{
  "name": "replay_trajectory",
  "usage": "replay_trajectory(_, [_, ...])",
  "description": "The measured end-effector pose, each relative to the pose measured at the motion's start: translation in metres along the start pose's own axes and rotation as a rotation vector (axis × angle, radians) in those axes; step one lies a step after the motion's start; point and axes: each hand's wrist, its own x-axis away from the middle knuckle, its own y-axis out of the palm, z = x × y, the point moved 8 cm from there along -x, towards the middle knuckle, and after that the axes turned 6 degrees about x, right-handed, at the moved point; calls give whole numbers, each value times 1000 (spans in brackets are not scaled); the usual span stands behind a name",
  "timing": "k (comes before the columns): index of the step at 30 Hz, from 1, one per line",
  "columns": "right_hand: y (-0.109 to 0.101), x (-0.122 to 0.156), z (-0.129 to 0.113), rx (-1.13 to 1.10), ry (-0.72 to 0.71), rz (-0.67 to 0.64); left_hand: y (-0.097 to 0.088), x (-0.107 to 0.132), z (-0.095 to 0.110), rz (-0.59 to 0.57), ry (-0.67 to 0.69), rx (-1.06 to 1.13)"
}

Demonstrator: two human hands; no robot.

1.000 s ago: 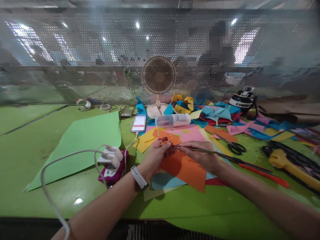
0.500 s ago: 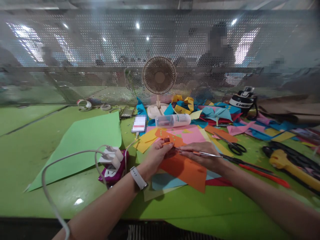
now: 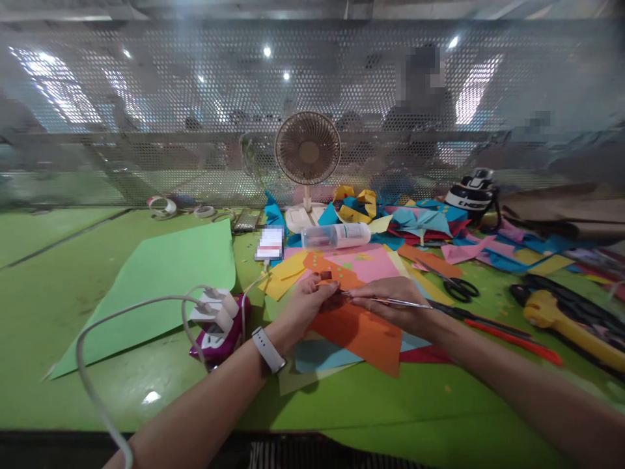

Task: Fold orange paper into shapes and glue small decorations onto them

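My left hand (image 3: 310, 298) is closed in a pinch on a small orange paper piece (image 3: 324, 282), which the fingers partly cover. From the right, my right hand (image 3: 390, 294) grips a slim silver metal tool (image 3: 407, 303) like a pen. The tool's tip points left and meets the left fingertips; whether it touches the paper I cannot tell. Under both hands lies a large orange paper sheet (image 3: 374, 342), on top of light blue paper (image 3: 327, 355) and other coloured sheets.
Black scissors (image 3: 459, 288), a red-and-black tool (image 3: 512, 335) and a yellow-handled tool (image 3: 561, 319) lie right. A clear bottle (image 3: 336, 236) and a fan (image 3: 308, 150) stand beyond the hands. Left are a purple power strip (image 3: 217, 348) with white plugs, a cable and green paper (image 3: 170, 280).
The view has shifted very slightly, so everything sits a little further left. My right hand and the metal tool have turned a touch; both hands keep their grip.
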Motion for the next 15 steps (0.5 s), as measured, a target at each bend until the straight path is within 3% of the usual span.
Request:
replay_trajectory(10, [-6,-1,0,61,59,63,1,-1,-2,-41,-24,56])
replay_trajectory(15, [-11,-3,1,-81,160,101,2,-1,-1,-43,-27,82])
